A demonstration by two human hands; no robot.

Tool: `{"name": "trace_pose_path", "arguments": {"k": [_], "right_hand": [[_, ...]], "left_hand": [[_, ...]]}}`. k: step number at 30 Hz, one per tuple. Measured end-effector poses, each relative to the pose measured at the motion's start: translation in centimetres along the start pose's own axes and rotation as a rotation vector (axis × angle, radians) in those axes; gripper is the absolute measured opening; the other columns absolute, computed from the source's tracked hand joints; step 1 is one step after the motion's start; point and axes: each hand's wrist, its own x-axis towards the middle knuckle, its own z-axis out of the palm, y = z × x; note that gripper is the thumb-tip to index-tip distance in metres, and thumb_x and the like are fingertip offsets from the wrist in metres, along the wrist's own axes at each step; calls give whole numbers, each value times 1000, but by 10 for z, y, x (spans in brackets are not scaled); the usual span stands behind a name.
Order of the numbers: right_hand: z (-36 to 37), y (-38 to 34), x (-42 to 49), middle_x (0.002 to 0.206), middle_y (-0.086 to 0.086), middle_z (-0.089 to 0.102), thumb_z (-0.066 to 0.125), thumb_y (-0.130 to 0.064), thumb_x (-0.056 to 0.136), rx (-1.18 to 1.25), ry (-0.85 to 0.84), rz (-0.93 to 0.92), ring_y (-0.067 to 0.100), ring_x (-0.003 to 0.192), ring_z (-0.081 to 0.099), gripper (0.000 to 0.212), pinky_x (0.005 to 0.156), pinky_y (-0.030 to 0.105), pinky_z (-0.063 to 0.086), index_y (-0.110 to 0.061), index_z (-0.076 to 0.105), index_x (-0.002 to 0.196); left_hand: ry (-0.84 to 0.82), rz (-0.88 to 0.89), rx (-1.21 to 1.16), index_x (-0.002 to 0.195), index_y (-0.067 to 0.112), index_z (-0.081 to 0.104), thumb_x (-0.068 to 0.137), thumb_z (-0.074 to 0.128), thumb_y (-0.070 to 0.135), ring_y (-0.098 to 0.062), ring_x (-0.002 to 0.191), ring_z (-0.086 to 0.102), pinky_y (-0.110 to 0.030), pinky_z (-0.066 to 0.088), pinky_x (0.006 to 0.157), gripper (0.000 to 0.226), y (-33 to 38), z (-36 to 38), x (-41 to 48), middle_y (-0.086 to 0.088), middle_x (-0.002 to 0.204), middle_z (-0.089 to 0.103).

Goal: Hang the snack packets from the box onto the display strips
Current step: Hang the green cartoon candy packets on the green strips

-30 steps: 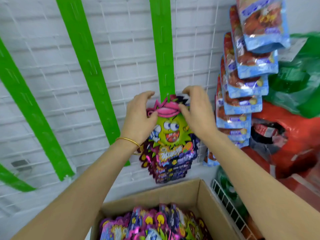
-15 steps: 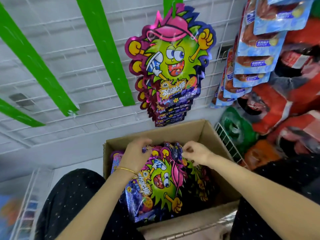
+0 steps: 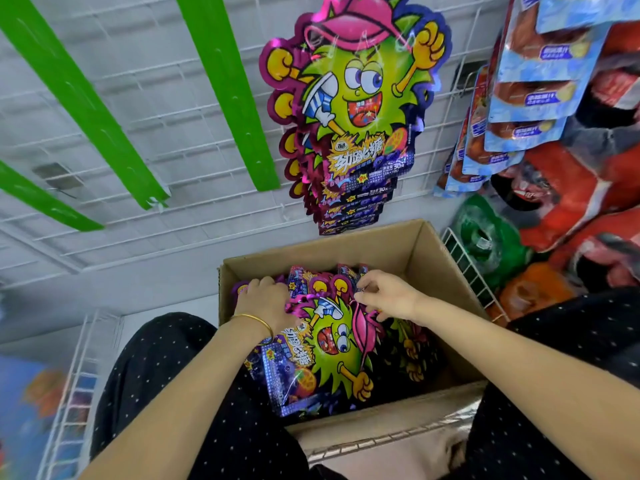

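Beside bare display strips (image 3: 228, 91), a fresh one now tops the hung packets (image 3: 356, 98). Hands are back in the box (image 3: 415, 244) w/ the top packet (image 3: 329, 351): left hand (image 3: 268, 303) fingers curl over its edge, right hand (image 3: 384, 296) fingers pinch its cap end. Next pick prob. underway.

Thin gold bangle (image 3: 255, 321) on the left wrist (image 3: 242, 336), black trousers (image 3: 162, 368) dotted with small white specks

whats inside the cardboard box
The cardboard box holds a stack of snack packets, the top one face up with a green cartoon character. The left hand and right hand reach in among them. The packets underneath and the box floor are covered.
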Motion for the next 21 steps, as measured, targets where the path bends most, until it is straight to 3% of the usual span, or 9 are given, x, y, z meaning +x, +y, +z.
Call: {"name": "trace_pose_path", "arguments": {"k": [6,8,10,13,16,19,21], "right_hand": [[-3,5,-1,110,9,49,51,-23,95,82,-2,68,28,102,61,37,77,36,56,-7,43,127],[-4,6,-1,111,9,49,51,-24,95,97,4,82,27,100,61,36,75,35,56,-7,44,126],[-6,7,0,111,8,49,50,-26,95,105,16,89,24,96,62,35,73,34,56,-7,45,125],[-13,8,2,114,10,52,47,-30,96,140,60,113,23,96,60,35,76,35,56,-8,45,123],[-20,11,2,117,13,53,45,-33,96,208,85,164,26,100,59,39,81,38,55,-7,43,125],[-22,18,3,124,11,55,43,-47,93,298,69,260,28,106,58,53,82,42,55,-10,39,131],[-21,21,4,118,9,62,40,-62,88,451,30,327,28,102,62,63,75,41,56,-15,45,130]], "left_hand": [[-11,2,-99,96,18,63,78,66,37,-27,110,47,-38,41,97,26,5,3,4,-6,110,54],[-5,39,-263,79,18,58,80,66,25,-24,95,56,-34,47,83,11,5,1,4,-1,89,59],[-13,75,-451,69,18,48,83,63,13,-20,77,56,-28,44,68,21,7,-2,2,2,71,54],[34,95,-702,64,17,45,83,60,4,-19,73,51,-24,43,65,28,8,-7,-3,-5,76,52],[134,89,-804,61,19,47,79,61,-1,-18,72,50,-26,43,70,30,3,-16,-3,1,73,52],[159,77,-954,70,20,54,81,62,-1,-10,63,54,-13,43,57,25,1,-30,-7,2,71,57],[193,88,-1045,75,20,53,82,62,1,-9,62,54,-9,41,50,23,1,-37,-10,1,70,59]]}}
